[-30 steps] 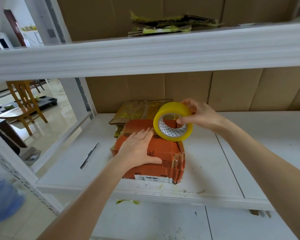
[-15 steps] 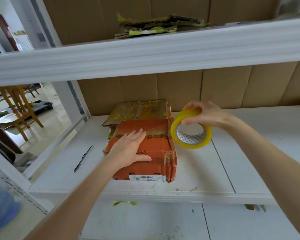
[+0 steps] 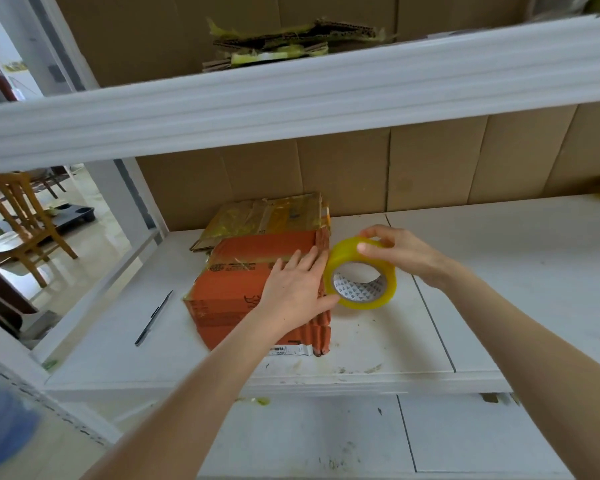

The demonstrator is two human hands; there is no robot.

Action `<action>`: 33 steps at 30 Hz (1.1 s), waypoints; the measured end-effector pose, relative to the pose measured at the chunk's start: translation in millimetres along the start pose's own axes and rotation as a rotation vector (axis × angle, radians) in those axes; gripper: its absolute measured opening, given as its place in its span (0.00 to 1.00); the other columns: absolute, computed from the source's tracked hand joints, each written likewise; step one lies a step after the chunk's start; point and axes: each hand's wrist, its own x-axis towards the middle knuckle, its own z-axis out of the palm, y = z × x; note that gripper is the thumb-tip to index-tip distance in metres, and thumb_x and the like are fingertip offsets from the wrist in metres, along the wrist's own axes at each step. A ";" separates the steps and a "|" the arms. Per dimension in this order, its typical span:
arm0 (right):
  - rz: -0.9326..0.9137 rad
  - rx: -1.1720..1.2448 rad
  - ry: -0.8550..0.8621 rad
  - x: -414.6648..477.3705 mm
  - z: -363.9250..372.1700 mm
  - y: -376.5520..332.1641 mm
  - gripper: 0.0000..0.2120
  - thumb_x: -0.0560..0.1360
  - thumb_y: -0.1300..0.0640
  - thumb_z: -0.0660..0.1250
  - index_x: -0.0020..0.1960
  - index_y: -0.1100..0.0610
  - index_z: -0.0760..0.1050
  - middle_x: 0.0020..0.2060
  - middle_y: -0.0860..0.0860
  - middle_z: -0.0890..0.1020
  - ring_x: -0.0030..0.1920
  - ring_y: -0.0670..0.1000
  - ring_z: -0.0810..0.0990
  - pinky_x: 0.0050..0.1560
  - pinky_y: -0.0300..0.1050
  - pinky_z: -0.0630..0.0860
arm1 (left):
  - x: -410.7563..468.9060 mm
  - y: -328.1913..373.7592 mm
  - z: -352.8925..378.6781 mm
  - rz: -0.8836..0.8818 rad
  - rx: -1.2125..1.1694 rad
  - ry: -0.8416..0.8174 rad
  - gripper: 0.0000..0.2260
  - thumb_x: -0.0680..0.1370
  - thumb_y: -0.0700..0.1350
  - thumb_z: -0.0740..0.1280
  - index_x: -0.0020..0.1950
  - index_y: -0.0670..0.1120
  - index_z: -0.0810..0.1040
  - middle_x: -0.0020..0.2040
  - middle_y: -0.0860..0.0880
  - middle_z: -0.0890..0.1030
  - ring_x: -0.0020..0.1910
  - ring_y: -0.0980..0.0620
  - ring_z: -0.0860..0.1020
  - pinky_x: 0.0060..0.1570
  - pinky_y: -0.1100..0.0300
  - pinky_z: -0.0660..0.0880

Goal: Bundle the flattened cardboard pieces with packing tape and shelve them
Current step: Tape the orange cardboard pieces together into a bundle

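Note:
A stack of flattened orange cardboard (image 3: 236, 296) lies on the white middle shelf (image 3: 499, 271), its far end resting on a taped brown cardboard bundle (image 3: 267, 220). My left hand (image 3: 297, 289) presses flat on the stack's right part, fingers straight and the thumb at its right edge. My right hand (image 3: 399, 251) grips a yellow roll of packing tape (image 3: 361, 275) from above, holding it on edge against the right side of the stack, just above the shelf.
A black pen (image 3: 153, 318) lies on the shelf left of the stack. Another taped cardboard bundle (image 3: 291, 43) sits on the upper shelf. A lower shelf (image 3: 326, 441) runs in front. Brown cardboard lines the back wall. A wooden chair (image 3: 21, 216) stands at far left.
My right hand has carried the tape roll from over the stack's top down past its right edge. My left hand has slid right across the stack to that edge.

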 end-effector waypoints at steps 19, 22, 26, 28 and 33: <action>0.090 -0.194 0.002 20.4 27.9 14.4 0.07 0.72 0.43 0.68 0.50 0.41 0.80 0.52 0.45 0.79 0.54 0.49 0.76 0.55 0.45 0.73 | -11.7 -21.0 -0.9 -0.023 0.013 -0.027 0.32 0.80 0.59 0.55 0.79 0.50 0.44 0.79 0.49 0.47 0.77 0.46 0.49 0.75 0.47 0.52; 0.096 -0.203 0.020 22.5 33.9 14.9 0.10 0.72 0.44 0.68 0.54 0.41 0.80 0.54 0.43 0.78 0.55 0.47 0.74 0.55 0.42 0.70 | -12.6 -21.5 0.4 -0.032 -0.006 -0.009 0.32 0.80 0.59 0.55 0.79 0.50 0.45 0.79 0.48 0.48 0.77 0.47 0.49 0.75 0.48 0.51; 0.119 -0.260 0.047 23.9 44.9 14.2 0.13 0.72 0.45 0.68 0.57 0.41 0.79 0.57 0.43 0.78 0.56 0.48 0.74 0.55 0.44 0.72 | -15.1 -23.1 2.7 -0.046 -0.016 0.012 0.32 0.80 0.59 0.56 0.79 0.49 0.47 0.79 0.48 0.50 0.77 0.47 0.50 0.75 0.50 0.52; 0.128 -0.285 0.059 23.1 46.3 13.3 0.13 0.73 0.45 0.67 0.56 0.42 0.79 0.56 0.45 0.79 0.54 0.49 0.74 0.52 0.44 0.72 | -15.4 -23.4 3.0 -0.047 -0.012 0.019 0.32 0.80 0.59 0.56 0.79 0.49 0.48 0.79 0.48 0.50 0.77 0.47 0.51 0.74 0.50 0.52; 0.138 -0.422 0.115 14.5 44.4 19.1 0.11 0.74 0.42 0.65 0.56 0.41 0.78 0.51 0.46 0.79 0.49 0.49 0.73 0.38 0.40 0.67 | -16.0 -23.8 3.4 -0.045 0.000 0.035 0.32 0.80 0.60 0.55 0.79 0.49 0.48 0.79 0.48 0.51 0.77 0.47 0.51 0.74 0.50 0.52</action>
